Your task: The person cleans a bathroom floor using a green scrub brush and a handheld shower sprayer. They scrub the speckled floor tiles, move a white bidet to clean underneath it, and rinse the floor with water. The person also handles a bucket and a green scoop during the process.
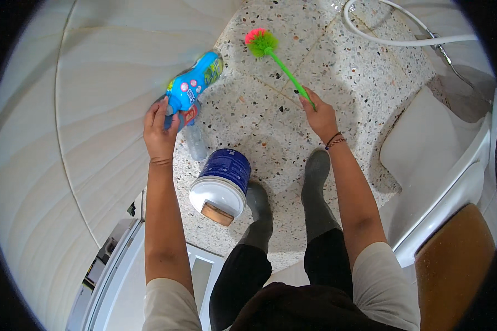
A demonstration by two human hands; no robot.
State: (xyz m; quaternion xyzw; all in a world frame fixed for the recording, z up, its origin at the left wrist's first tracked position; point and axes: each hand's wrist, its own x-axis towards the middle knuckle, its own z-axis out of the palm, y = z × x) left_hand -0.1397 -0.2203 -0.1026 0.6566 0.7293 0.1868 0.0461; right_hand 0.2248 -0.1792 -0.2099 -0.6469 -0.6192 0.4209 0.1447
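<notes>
My left hand [161, 131] has its fingers closed around the neck and cap of a blue plastic bottle [196, 81], which is tilted by the wall with its cap toward me. My right hand [319, 115] grips the thin handle of a toilet brush [286, 69]. The brush is green with a round head of green and pink bristles, pointing away to the far left. Just beyond my left fingers stands a bottle with a red label [190, 116], partly hidden by the hand and the blue bottle. Beside it is a clear plastic bottle [196, 144].
A blue and white bucket [226, 171] stands near my left boot, with a wooden piece [217, 214] on its lid. A white toilet [425, 138] is at right, a white hose [392, 41] at far right. Speckled floor [276, 138] lies under my rubber boots [317, 171].
</notes>
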